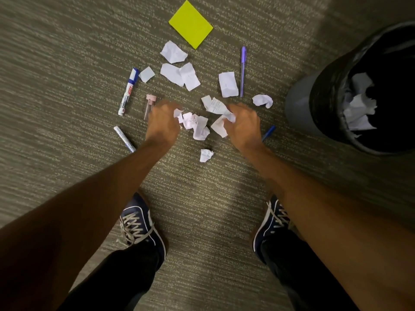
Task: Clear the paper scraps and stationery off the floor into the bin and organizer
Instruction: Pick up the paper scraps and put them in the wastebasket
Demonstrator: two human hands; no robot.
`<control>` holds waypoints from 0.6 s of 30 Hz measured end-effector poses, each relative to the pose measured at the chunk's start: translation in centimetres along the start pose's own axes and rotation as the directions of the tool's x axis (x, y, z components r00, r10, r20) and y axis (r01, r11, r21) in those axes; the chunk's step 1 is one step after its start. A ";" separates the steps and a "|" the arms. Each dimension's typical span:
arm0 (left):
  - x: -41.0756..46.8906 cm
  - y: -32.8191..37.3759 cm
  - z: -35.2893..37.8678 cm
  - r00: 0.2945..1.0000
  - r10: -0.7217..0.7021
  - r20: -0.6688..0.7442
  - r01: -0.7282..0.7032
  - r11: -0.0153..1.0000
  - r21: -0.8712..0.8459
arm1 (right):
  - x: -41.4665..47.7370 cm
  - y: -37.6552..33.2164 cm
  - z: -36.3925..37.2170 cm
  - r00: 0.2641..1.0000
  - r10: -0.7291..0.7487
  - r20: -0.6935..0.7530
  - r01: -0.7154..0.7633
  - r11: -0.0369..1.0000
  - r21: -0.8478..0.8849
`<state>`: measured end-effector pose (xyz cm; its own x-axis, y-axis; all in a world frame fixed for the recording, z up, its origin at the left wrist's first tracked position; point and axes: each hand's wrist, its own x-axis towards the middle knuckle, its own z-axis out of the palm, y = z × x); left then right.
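Below, striped carpet (67, 63); both hands' grip seemingly clamped on paper scraps (197, 126)

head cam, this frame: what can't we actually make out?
- Organizer: none in the head view.
- Bin: right edge cuts it off; dark liner hides how full it is.
- Blue pen: mostly behind the right hand.
- Both grips: left hand motion-blurred, fingers curled over the scraps; whether either has closed on paper is unclear.
- Marker label and writing on scraps: too small to read.
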<state>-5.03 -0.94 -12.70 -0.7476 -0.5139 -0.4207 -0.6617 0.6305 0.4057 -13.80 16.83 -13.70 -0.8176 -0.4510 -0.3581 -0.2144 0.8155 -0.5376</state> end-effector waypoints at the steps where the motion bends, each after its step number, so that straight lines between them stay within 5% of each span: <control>1: -0.4 0.7 -0.8 1.000 -0.006 -0.008 0.005 1.000 -0.031 | -0.1 -0.3 -0.8 1.000 0.007 -0.019 -0.006 1.000 0.021; 13: -4.4 16.4 -9.5 0.978 0.143 -0.153 -0.177 0.953 -0.245 | -3.5 -2.7 -16.1 0.958 0.233 -0.170 -0.128 0.873 0.471; 18: -6.1 23.7 -10.8 0.972 0.205 -0.119 -0.233 0.920 -0.315 | -5.4 -1.2 -22.8 0.944 0.267 -0.193 -0.149 0.869 0.472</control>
<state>-16.79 10.83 8.27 -0.8686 -0.4397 -0.2287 -0.4528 0.5163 0.7269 -21.34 26.57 6.27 -0.9323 -0.1379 -0.3344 0.1883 0.6044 -0.7741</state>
